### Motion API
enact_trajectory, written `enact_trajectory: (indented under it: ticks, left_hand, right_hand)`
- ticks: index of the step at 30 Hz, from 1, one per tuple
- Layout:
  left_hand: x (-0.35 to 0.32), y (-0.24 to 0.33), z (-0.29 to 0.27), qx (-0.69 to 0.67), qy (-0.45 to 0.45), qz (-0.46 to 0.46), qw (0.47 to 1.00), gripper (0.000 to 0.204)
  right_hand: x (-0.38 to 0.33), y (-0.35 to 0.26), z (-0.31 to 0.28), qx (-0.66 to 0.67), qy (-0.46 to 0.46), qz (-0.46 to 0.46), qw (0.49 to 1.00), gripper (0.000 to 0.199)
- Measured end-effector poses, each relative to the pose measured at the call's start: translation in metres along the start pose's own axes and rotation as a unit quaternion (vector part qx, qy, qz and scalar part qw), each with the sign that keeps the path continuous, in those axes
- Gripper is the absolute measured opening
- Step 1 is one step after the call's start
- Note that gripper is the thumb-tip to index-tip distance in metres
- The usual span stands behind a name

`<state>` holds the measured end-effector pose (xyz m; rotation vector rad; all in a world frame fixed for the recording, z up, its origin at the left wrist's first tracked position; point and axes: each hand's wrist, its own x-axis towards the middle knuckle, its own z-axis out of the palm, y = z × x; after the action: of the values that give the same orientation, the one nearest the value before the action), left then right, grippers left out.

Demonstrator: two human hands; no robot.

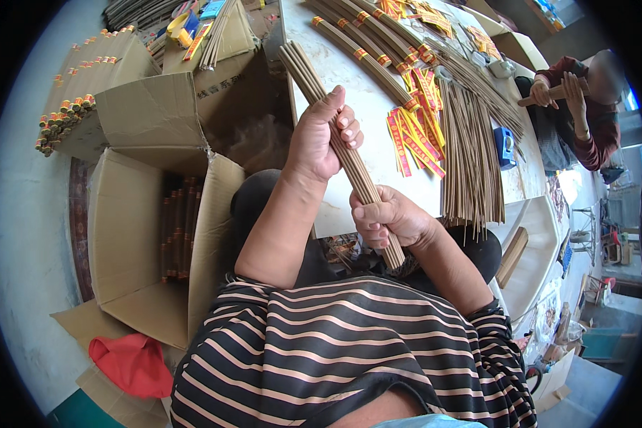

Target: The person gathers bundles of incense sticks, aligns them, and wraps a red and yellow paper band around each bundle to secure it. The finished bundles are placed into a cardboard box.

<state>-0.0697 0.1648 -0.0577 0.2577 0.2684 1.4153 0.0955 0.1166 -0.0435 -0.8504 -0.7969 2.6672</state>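
A bundle of brown incense sticks [358, 170] slants across in front of me, its far end over the table edge and its near end close to my lap. My left hand [323, 135] is closed round its upper part, thumb on top. Lower down, my right hand [391, 217] grips the same bundle. Right of my hands, a heap of loose incense sticks [471, 157] hangs over the table's near edge. Beside it lie red and yellow paper labels [419, 135]. Farther back are several bundles banded with such labels [367, 57].
An open cardboard box [139, 228] with banded bundles inside stands at my left. Behind it, more bundles [68, 121] are stacked. A blue tape dispenser [504, 148] sits on the white table [335, 214]. At the far right another person [578, 107] holds a bundle. Red cloth [132, 364] lies lower left.
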Motion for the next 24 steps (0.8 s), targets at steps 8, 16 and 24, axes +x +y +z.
enact_trajectory:
  ticks: [8,16,24]
  left_hand:
    - [-0.008,0.000,0.033,0.053,-0.009,0.003,0.999,0.029]
    - [-0.025,-0.022,0.120,0.395,-0.020,0.204,0.896,0.022]
    - [-0.016,-0.047,0.097,0.528,0.024,0.268,0.806,0.023]
  right_hand:
    - [-0.022,0.010,-0.004,0.049,-0.079,-0.012,0.996,0.016]
    - [-0.011,-0.032,0.022,-0.300,0.128,-0.345,0.880,0.020]
    - [0.015,-0.025,-0.012,-0.391,0.208,-0.428,0.788,0.028]
